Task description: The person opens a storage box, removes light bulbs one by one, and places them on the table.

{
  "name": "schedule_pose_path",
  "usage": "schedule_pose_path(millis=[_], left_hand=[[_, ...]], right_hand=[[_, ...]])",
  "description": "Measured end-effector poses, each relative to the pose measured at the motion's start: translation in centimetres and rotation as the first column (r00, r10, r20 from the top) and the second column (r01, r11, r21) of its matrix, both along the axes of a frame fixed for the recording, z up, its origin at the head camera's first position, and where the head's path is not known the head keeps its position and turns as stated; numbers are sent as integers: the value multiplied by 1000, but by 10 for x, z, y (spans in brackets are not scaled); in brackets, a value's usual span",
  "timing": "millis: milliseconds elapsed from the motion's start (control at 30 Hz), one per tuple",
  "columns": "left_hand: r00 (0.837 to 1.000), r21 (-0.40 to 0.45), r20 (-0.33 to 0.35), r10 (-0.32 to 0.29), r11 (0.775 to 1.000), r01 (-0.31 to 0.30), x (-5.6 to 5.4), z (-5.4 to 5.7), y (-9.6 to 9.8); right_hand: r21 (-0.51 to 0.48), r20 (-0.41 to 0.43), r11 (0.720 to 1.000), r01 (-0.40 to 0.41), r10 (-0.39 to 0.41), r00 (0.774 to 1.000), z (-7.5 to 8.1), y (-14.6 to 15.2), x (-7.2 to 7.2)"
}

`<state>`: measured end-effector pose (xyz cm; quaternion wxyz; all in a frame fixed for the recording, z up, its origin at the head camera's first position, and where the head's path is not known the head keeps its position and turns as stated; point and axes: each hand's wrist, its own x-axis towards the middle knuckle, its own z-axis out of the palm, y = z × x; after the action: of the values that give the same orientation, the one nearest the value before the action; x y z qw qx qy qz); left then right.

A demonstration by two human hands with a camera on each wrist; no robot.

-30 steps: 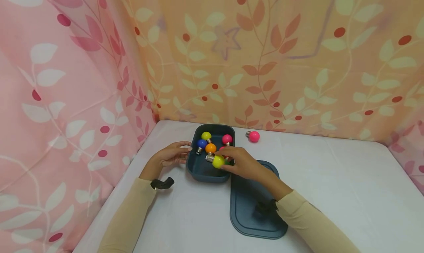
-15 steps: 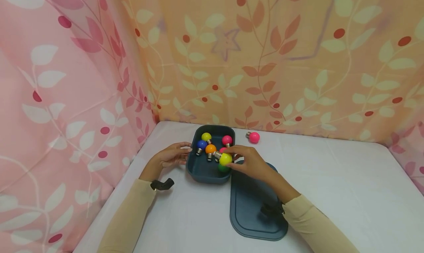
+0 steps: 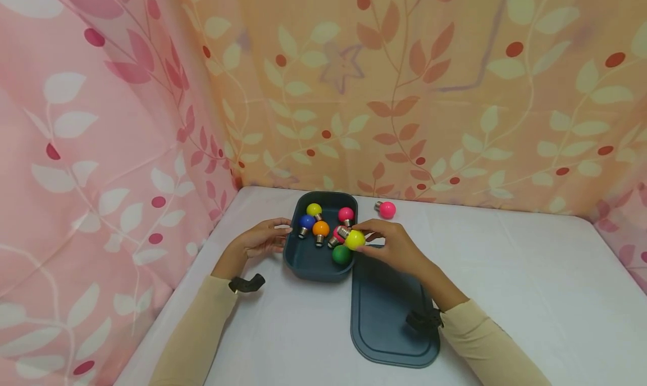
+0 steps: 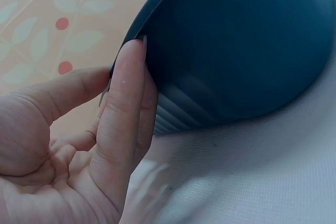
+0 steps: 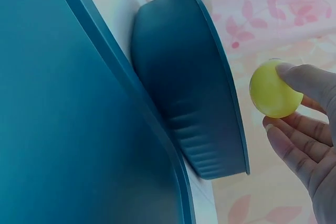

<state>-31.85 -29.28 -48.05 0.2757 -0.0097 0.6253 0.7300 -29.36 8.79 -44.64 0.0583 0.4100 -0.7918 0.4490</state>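
My right hand (image 3: 396, 245) pinches a yellow light bulb (image 3: 355, 240) by its round glass between thumb and fingers, its metal screw base pointing up and left. In the right wrist view that yellow glass shows above the rim of the dark blue container (image 5: 184, 66). My left hand (image 3: 263, 237) is at the container's left side, thumb at the rim and fingers against the outer wall. Inside the container lie a blue bulb (image 3: 306, 223), an orange bulb (image 3: 320, 229), another yellow bulb (image 3: 314, 209), a green bulb (image 3: 341, 255) and a pink bulb (image 3: 346, 214); a second pink one is partly hidden.
Flat on the white cloth (image 3: 283, 330) lies the dark blue lid (image 3: 394, 330), close to the container's right side and under my right forearm. Behind the container, to the right, lies a loose pink bulb (image 3: 387, 209). Patterned curtains stand at the back and left.
The right hand has drawn the yellow bulb to the right and slightly up, from over the container's middle to its right rim, uncovering the green bulb. The left hand stays put.
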Motion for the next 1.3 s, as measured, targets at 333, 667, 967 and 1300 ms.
schedule_pose_path(millis=[333,667,967,1300], left_hand=[[1000,-13,-7,5,1000,-5,-2,-1,2],[999,-30,-33,-27,999,26,0,-4,-2],[999,9,-23,-27,1000,27,3,-2,-3],[999,41,-20,-43,998,44,4,1,0]], right_hand=[[-30,31,994,109,-108,994,2,17,-8],[-50,49,978,201,-199,979,-3,29,-18],[-52,72,959,278,-274,959,-17,41,-33],[-128,81,928,350,-342,936,-34,57,-46]])
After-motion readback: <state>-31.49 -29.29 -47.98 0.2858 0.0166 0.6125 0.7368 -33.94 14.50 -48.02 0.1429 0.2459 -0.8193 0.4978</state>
